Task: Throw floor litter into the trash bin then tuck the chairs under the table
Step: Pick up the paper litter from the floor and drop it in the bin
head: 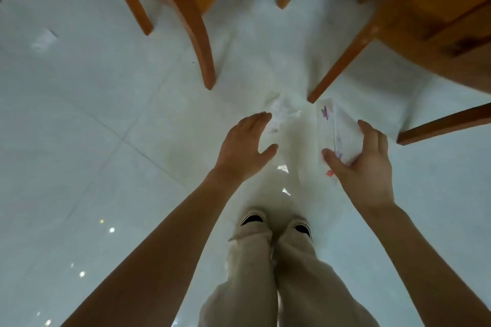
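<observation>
The litter pickup is the step in hand. A clear plastic wrapper (pixel 345 130) with purple print sits between the thumb and curled fingers of the right hand (pixel 369 167), which appears to grip it just above the white tiled floor (pixel 106 141). Just beside it, a crumpled white wrapper (pixel 281 111) lies on the floor under the fingertips of the left hand (pixel 244 146). That hand is spread open and holds nothing; whether it touches the wrapper I cannot tell.

A small red scrap (pixel 329 173) lies near the right thumb, and another pale scrap (pixel 43 40) lies well apart to the left.

The next move likely calls for the left hand to close on the crumpled wrapper, then a carry to the trash bin, which is out of view. The wooden chairs (pixel 203 42) ahead are not yet tucked in.
</observation>
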